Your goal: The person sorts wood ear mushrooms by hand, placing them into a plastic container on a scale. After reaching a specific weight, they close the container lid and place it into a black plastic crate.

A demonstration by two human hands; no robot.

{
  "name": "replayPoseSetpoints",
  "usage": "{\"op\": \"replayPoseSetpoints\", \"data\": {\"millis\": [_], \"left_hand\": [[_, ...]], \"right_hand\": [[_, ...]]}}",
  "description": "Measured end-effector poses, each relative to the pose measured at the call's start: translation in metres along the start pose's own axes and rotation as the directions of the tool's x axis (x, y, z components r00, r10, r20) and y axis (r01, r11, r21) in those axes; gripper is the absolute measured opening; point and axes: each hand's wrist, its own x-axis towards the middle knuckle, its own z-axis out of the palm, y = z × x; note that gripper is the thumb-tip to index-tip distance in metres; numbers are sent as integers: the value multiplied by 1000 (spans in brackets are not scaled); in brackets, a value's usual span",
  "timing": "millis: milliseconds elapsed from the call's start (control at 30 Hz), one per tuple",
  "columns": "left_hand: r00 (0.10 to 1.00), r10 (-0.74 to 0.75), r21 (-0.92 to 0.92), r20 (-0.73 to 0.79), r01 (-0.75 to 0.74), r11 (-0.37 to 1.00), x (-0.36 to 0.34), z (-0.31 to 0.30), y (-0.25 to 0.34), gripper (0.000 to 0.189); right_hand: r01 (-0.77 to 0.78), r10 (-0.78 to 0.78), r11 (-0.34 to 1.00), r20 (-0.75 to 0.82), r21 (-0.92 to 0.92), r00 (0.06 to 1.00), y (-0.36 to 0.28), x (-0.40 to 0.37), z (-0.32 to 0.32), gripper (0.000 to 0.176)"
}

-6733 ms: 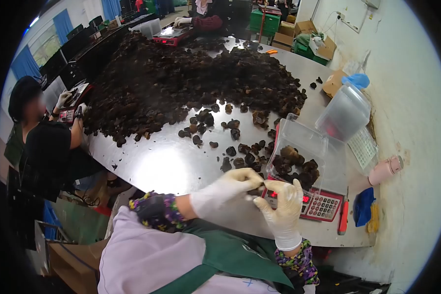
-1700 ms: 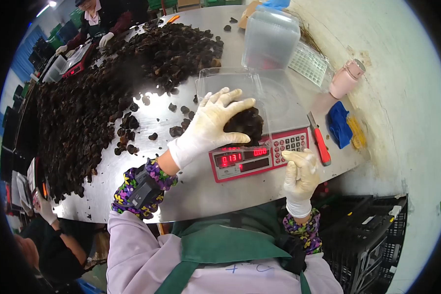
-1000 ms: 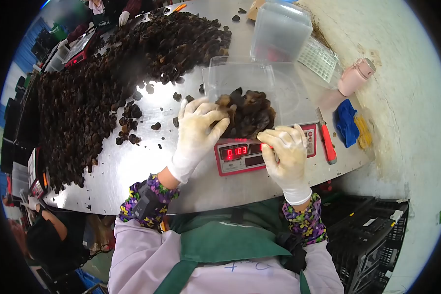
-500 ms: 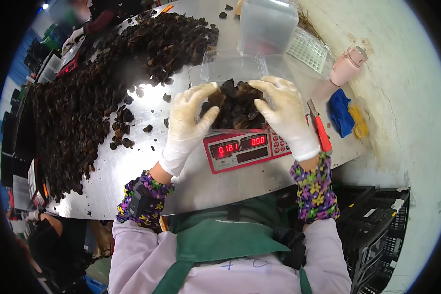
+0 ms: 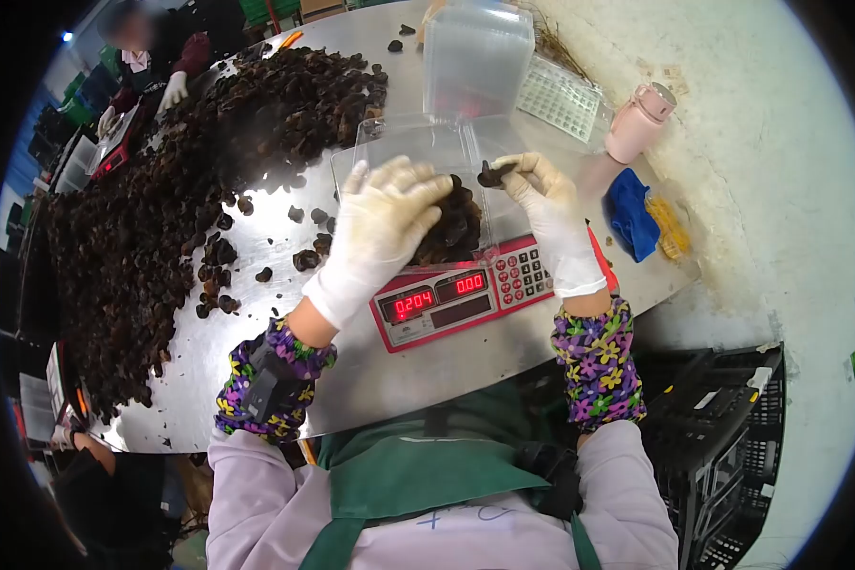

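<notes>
A clear plastic box [image 5: 475, 249] full of dark dried mushrooms [image 5: 451, 228] sits on a red-framed digital scale [image 5: 461, 302], whose display reads 0.204. My left hand [image 5: 380, 223], in a white glove, lies over the left side of the mushrooms with its fingers stretched out, hiding part of them. Pinched between the thumb and fingers of my gloved right hand [image 5: 546, 204] is a single dark mushroom [image 5: 494, 174], held above the right side of the box. The box's clear lid [image 5: 404, 133] stands raised behind it.
A large mushroom heap [image 5: 152, 256] covers the table's left side. Clear boxes [image 5: 475, 62] stack at the back, near an egg-tray-like sheet [image 5: 560, 100], pink bottle [image 5: 639, 123] and blue cloth [image 5: 632, 214]. A red-handled tool [image 5: 602, 256] lies by my right wrist. Another person [image 5: 157, 71] works far left.
My right hand has lifted off the box's right side and now pinches one mushroom. My left hand has spread over the mushrooms. The display went from 0.181 to 0.204, and the view shifted.
</notes>
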Motion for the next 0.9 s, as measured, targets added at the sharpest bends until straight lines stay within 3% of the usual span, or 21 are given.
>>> {"op": "replayPoseSetpoints", "data": {"millis": [33, 100, 233, 300, 367, 533, 633, 667, 700, 767, 833, 900], "left_hand": [[995, 2, 72, 104, -10, 997, -4, 10, 1, 35], [990, -12, 41, 138, 6, 999, -6, 11, 2, 40], [968, -52, -66, -247, 37, 997, -4, -15, -1, 29], [938, -255, -375, -233, 155, 914, -12, -23, 12, 28], [947, -254, -396, -195, 161, 904, -19, -26, 19, 29], [943, -272, -379, -190, 186, 906, -38, -25, 15, 29], [920, -317, -325, -230, 235, 916, -52, -28, 4, 29], [906, -367, -318, -211, 291, 902, -56, -29, 1, 29], [889, -414, -311, -193, 345, 886, -60, -30, -1, 29], [890, -415, -298, -187, 351, 888, -70, -32, -6, 29], [847, -492, -403, -202, 386, 830, -85, -34, -12, 29], [844, -477, -322, -246, 393, 861, -106, -35, -24, 28]], "right_hand": [[69, -69, 998, 5, 13, 998, 0, -3, 2, 6], [138, -138, 989, -6, -55, 990, 4, -9, 4, 8], [277, -301, 917, -41, -287, 953, -4, -28, 10, 14], [323, -356, 886, -43, -332, 933, -7, -36, 18, 16], [368, -411, 852, -37, -373, 911, -6, -39, 24, 17], [487, -627, 562, 40, -668, 778, -12, -39, 29, 21], [469, -579, 590, 60, -657, 813, -14, -42, 27, 21], [490, -533, 540, 173, -684, 828, -15, -41, 24, 18], [492, -532, 538, 177, -684, 828, -13, -42, 22, 18], [488, -460, 409, 287, -771, 840, -7, -47, 20, 17], [478, -430, 431, 292, -765, 854, -9, -50, 14, 16], [455, -443, 464, 245, -760, 862, -15, -54, 9, 19]]}}
